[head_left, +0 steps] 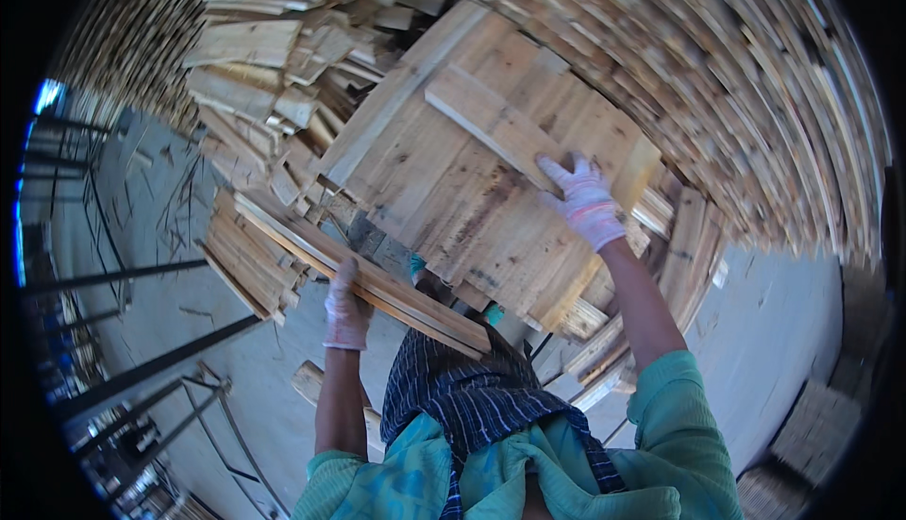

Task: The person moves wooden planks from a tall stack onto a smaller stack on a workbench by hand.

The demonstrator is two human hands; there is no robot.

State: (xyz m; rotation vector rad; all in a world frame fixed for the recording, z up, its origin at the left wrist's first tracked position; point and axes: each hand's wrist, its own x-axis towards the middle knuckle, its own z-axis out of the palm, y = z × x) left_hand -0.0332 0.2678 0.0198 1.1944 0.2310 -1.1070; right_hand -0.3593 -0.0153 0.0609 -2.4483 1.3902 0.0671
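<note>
Wooden panel, a broad pallet-like sheet of pale planks nailed side by side, filled the middle of the head view, tipped up in front of the person and rising away from the chest toward the high stacks of cut timber behind it. Its long axis ran on a slant from the lower right, near the person's right arm, up to the upper left. A single cross batten lay over its face, running from upper left down to the right.

A second layer of long boards sat under the panel's lower edge, slanting from the upper left down toward the person's middle. Loose offcuts were heaped to the upper left.

The right hand, in a white glove, was higher and further out, fingers spread flat on the panel face at the lower end of the batten, pressing rather than closing round anything. The left hand, also gloved, was lower and nearer the body, reaching up beneath the long boards with its fingers against their underside edge; whether it curled round that edge could not be told. So the panel lay above and ahead of both hands, the right bearing on its face, the left under its near edge.
</note>
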